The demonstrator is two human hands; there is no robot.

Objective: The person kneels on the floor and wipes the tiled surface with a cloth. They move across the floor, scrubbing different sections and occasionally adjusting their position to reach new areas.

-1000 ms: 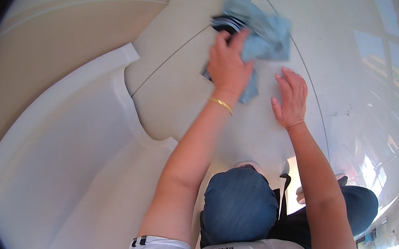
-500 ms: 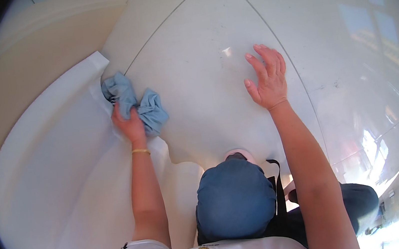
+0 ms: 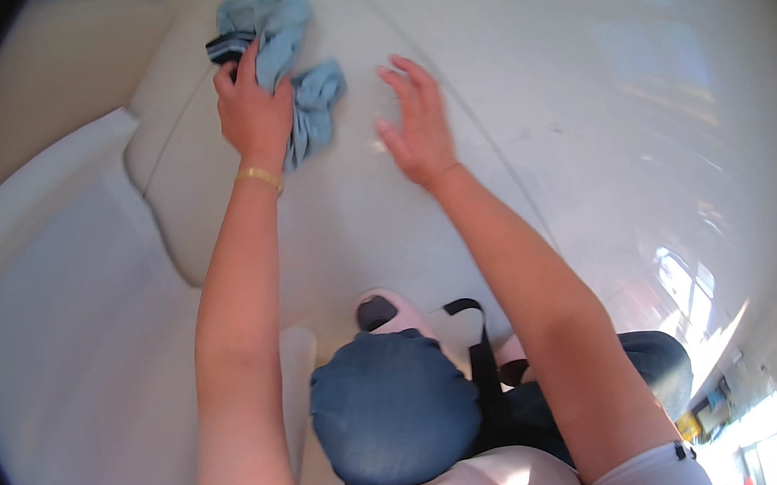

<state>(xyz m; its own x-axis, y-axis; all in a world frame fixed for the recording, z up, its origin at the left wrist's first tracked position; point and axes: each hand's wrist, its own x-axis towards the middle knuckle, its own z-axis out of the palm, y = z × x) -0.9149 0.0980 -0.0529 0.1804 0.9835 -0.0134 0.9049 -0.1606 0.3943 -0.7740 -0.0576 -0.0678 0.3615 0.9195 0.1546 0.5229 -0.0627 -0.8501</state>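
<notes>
A crumpled light blue cloth with a dark striped band at one edge lies bunched on the pale, glossy tiled floor. Wrapped round its middle is my left hand, with a yellow band at the wrist. Part of the cloth spills out to the right of the fingers. My right hand holds nothing; its fingers are apart, and it is to the right of the cloth, over the floor. I cannot tell whether it touches the tiles.
A white curved panel runs along my left, with a beige surface beyond it. My bent knee and a pink shoe are close in front of me. A black strap hangs beside the knee. Dark lines part the tiles.
My left hand has moved forward with the cloth, away from the white panel's end. My right hand has shifted left and is closer to the cloth. The view has shifted a little.
</notes>
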